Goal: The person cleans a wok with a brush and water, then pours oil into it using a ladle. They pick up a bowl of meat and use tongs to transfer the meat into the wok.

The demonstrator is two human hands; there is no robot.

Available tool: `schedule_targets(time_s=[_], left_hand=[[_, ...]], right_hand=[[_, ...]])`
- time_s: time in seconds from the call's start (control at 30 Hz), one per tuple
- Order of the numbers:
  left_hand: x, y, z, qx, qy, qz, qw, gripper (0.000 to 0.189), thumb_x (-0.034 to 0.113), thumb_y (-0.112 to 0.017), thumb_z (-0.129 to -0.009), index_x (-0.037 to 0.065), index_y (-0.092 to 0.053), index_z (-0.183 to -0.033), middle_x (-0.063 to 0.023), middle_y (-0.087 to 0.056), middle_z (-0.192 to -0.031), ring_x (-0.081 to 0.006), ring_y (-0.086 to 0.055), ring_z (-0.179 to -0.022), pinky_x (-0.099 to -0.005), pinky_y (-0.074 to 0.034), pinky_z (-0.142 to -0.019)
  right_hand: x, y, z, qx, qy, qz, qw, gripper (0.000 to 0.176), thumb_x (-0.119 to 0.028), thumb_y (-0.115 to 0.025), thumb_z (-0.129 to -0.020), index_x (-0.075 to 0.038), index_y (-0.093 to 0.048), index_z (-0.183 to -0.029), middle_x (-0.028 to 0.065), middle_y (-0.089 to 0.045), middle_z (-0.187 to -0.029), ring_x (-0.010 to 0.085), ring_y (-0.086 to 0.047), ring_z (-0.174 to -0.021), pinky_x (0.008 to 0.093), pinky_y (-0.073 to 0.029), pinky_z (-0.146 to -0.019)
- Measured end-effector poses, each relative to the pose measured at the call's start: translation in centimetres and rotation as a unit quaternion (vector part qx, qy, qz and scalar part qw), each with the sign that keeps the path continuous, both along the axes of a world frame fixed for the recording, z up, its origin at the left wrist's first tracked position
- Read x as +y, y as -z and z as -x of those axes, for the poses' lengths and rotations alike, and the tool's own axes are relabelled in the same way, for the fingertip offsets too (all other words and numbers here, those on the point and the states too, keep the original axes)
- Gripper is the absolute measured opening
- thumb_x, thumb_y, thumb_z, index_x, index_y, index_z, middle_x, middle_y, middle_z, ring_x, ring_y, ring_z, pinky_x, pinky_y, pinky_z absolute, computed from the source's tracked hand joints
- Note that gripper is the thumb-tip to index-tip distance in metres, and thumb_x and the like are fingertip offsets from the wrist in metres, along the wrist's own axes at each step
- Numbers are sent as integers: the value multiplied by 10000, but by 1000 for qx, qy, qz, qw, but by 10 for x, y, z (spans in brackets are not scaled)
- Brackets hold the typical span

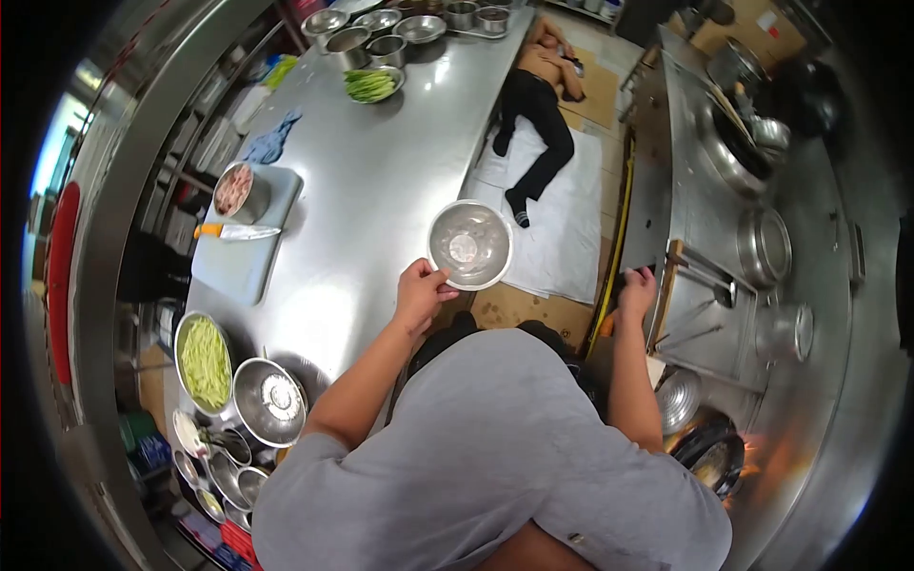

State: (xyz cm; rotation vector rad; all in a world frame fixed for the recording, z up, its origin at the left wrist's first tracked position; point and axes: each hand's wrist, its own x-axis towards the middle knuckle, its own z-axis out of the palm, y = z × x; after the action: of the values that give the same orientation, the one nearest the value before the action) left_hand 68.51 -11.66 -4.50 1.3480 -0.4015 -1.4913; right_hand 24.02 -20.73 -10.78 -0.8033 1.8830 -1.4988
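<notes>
At the desk (381, 190) edge, the left hand (419, 297) grip pinches the steel bowl (469, 245) by its rim. Likely light, rigid, slick: hold at the rim.

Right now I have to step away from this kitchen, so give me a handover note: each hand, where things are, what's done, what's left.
Left hand: gripping the rim of the steel bowl at the edge of the counter.
Right hand: at the edge of the stove unit; whether it grips anything cannot be told.
Wok: lower right, with flames beside it.
Tub of green strips: on the counter, left.
Done: bowl is in hand.
Left: the bowl is empty.
Note: a person lies on a white sheet in the aisle.
</notes>
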Motion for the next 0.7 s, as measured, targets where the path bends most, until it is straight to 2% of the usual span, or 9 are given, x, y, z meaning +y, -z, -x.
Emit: schedule_targets(time_s=[0.03,0.07,0.1,0.23,0.4,0.47,0.6,0.67,0.7], left_hand=[[5,1,-9,3,-22,-10,1000,201,51,-650,-999,57,-500,-865,-104,-657,-882,-184,-711,-714,-326,-661,-680],[10,0,-15,5,-37,-12,999,201,51,-650,-999,57,-500,-865,-104,-657,-882,-184,-711,-714,-326,-661,-680],[17,1,-19,13,-64,-16,998,182,50,-650,-998,55,-511,-880,-103,-658,-884,-182,-706,-714,-323,-654,-674],[46,0,-32,29,-159,-22,987,99,90,-647,-1015,52,-556,-1002,-106,-688,-967,-192,-728,-801,-326,-641,-725],[73,7,-30,42,-297,-32,953,110,97,-662,-1003,57,-560,-1011,-91,-677,-933,-192,-715,-777,-323,-636,-716],[82,-2,-25,65,-349,-58,933,119,103,-671,-996,64,-558,-996,-84,-672,-890,-201,-711,-736,-329,-637,-693],[95,25,-18,96,-452,-20,886,123,104,-672,-991,77,-552,-984,-80,-672,-866,-215,-710,-706,-334,-634,-665],[97,27,-15,103,-475,-34,873,148,91,-669,-987,89,-526,-951,-79,-668,-874,-223,-713,-747,-348,-633,-702],[96,29,-13,112,-483,-25,868,121,83,-658,-989,76,-556,-1054,-106,-672,-968,-242,-720,-851,-367,-626,-775]], right_hand=[[-14,-8,-31,-23,-49,-16,998,544,-91,-740,-918,21,-547,-1414,75,-683,-1151,146,-627,-999,304,-495,-891],[-37,30,-37,-18,-118,-6,993,521,-102,-725,-925,-15,-565,-1413,51,-686,-1139,130,-622,-974,295,-486,-832],[-35,-22,-86,-65,-161,-73,982,501,-123,-706,-939,-42,-576,-1416,25,-685,-1126,119,-610,-950,282,-470,-802],[-54,-40,-194,-4,-367,-99,925,441,-62,-691,-960,-2,-601,-1387,72,-696,-1151,139,-624,-989,288,-499,-900],[-61,-47,-268,-16,-617,-108,780,414,-60,-684,-974,2,-612,-1377,109,-701,-1200,170,-643,-1089,302,-506,-977],[-70,-49,-281,-18,-660,-108,744,434,-46,-697,-960,9,-606,-1381,113,-696,-1200,179,-644,-1093,303,-507,-980],[-98,-55,-288,-2,-723,-113,682,473,-79,-682,-937,-27,-600,-1400,79,-702,-1199,127,-650,-988,273,-502,-845],[-115,-55,-286,0,-740,-131,659,444,-109,-673,-974,-33,-594,-1405,59,-693,-1185,124,-653,-972,263,-505,-833],[-118,-60,-286,-3,-736,-149,660,444,-81,-662,-958,-19,-601,-1393,76,-692,-1174,132,-654,-962,272,-506,-834]])
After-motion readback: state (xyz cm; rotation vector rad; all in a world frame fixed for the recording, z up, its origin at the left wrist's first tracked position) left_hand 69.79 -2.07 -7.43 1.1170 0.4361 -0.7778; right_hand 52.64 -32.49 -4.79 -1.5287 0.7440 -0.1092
